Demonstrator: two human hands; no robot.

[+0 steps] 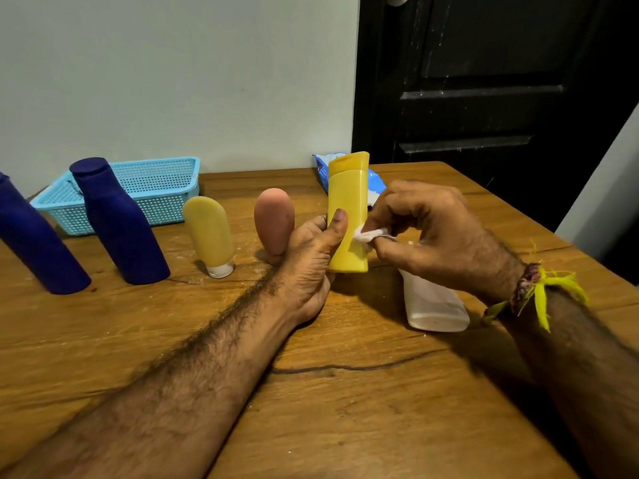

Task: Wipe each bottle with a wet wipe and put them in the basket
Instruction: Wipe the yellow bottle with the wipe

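Yellow bottle upright, just above the wooden table, mid-right. Left hand grips its lower part, thumb curled across the front. Right hand pinches a white wipe against its side, fingers bunched. White bottle lies under the right wrist. Open wood near the front edge. Farther left: yellow tube, pink tube, two blue bottles, blue basket by the wall. Wipes pack behind; dark door right.
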